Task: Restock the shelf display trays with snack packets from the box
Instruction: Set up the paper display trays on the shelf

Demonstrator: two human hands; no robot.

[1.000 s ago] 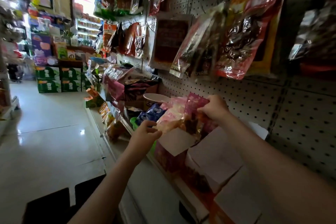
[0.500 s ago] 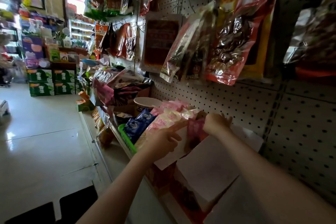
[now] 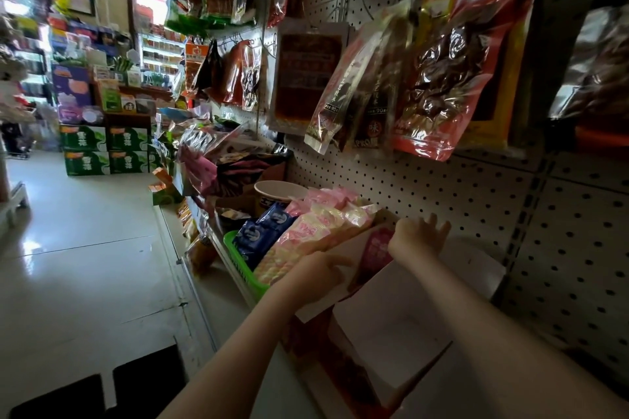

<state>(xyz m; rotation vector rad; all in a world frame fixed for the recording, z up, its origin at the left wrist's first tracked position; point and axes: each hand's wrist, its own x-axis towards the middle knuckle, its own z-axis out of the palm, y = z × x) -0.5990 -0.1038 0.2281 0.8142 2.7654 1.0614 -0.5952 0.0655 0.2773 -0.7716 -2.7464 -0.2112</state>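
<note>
A pink-red snack packet (image 3: 376, 250) stands upright inside a cardboard display tray (image 3: 343, 250) with white flaps, on the shelf against the pegboard. My right hand (image 3: 419, 235) is over the packet's top at the back of the tray, its fingers spread straight. At the tray's front flap, my left hand (image 3: 318, 270) lays its extended fingers on the white card. A second white-flapped tray (image 3: 391, 326) sits nearer to me. The supply box is hidden from view.
Left of the tray, a green basket (image 3: 240, 257) holds blue packets (image 3: 262, 231) and pale pink packets (image 3: 316, 224); a paper bowl (image 3: 279, 189) stands behind. Large snack bags (image 3: 452, 71) hang low from the pegboard above my hands. The aisle floor (image 3: 85, 265) lies to the left.
The packet, held up in both hands a second ago, has gone down into the tray. My right hand has let go and spread its fingers; my left moved to the flap.
</note>
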